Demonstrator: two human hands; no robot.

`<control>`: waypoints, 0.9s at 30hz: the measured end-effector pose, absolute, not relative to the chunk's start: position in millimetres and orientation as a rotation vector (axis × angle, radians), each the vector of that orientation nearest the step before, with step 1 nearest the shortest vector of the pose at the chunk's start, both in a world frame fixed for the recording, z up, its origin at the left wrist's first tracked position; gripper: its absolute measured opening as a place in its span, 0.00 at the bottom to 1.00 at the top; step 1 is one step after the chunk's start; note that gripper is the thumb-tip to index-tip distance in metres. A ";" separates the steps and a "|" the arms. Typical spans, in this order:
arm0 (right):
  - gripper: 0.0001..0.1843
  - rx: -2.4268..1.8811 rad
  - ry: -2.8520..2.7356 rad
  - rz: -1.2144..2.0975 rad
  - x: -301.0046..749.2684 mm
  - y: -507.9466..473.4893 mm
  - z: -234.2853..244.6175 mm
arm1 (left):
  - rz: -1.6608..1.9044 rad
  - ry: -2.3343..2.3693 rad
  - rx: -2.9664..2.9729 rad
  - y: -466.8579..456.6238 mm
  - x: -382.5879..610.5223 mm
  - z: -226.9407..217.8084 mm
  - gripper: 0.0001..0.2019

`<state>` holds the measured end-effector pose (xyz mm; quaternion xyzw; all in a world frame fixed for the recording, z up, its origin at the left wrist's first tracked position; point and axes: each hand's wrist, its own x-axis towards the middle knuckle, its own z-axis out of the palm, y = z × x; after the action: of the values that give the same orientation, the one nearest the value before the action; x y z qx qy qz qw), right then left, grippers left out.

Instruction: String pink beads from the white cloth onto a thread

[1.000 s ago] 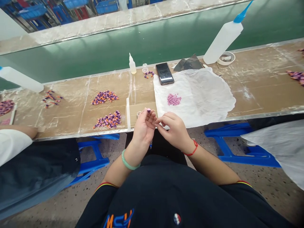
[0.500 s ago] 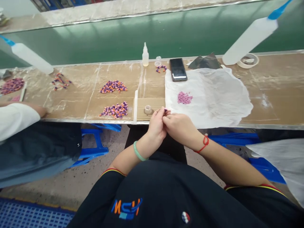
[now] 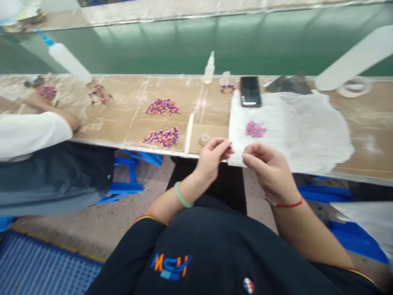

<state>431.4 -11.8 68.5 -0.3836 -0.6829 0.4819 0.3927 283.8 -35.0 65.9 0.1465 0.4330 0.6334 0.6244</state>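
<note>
A long table (image 3: 368, 123) runs across the view, with a blue stool (image 3: 130, 188) below its front edge and a co-worker's arm (image 3: 52, 112) resting on it toward the left end. A squeeze bottle (image 3: 69, 61) and a dropper bottle (image 3: 209, 69) stand near the back edge, and a phone (image 3: 250, 91) lies at the back of a white sheet (image 3: 307, 131). Two piles of purple-and-orange pieces (image 3: 162, 106) sit left of the sheet, and a pink pile (image 3: 255, 129) lies on it. A small clear cup (image 3: 204, 139) stands near the front edge.

At that edge, the left hand (image 3: 211, 157) pinches a tiny purple piece (image 3: 230, 145) between thumb and fingertips, just beside the sheet's front corner. The right hand (image 3: 270, 168) is curled close by, fingertips near that piece; whether it grasps anything is too small to tell.
</note>
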 end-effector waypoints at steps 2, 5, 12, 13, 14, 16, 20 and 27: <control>0.09 -0.926 -1.609 1.374 433.1 -9.1 77.4 | 1.389 1.044 0.727 -42.8 273.9 68.5 0.08; 0.09 -0.892 -1.664 1.350 433.2 -3.5 87.6 | 1.330 1.055 1.029 -50.3 266.1 75.0 0.08; 0.06 -0.904 -1.910 0.830 430.7 -6.3 96.8 | 1.334 1.048 0.992 -56.0 275.1 85.5 0.13; 0.07 -0.901 -1.921 0.748 430.8 -6.7 96.2 | 1.317 1.028 0.953 -55.6 276.3 84.8 0.14; 0.07 -0.894 -1.932 0.674 430.9 -6.8 95.3 | 1.298 1.002 0.908 -55.0 277.1 83.9 0.14; 0.08 -0.869 -1.951 0.549 431.0 -6.3 92.9 | 1.261 0.952 0.799 -53.7 278.5 82.9 0.16; 0.08 -0.825 -1.943 0.390 430.5 -4.7 87.1 | 1.203 0.853 0.600 -52.6 280.4 84.1 0.18; 0.10 -0.766 -1.954 0.119 429.6 -3.7 78.0 | 1.157 0.745 0.490 -54.2 280.3 84.7 0.20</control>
<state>429.6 -3.7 78.0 -0.3164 -0.8069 0.0491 0.4965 280.3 -54.2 84.7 0.2238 0.3404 0.5286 0.7448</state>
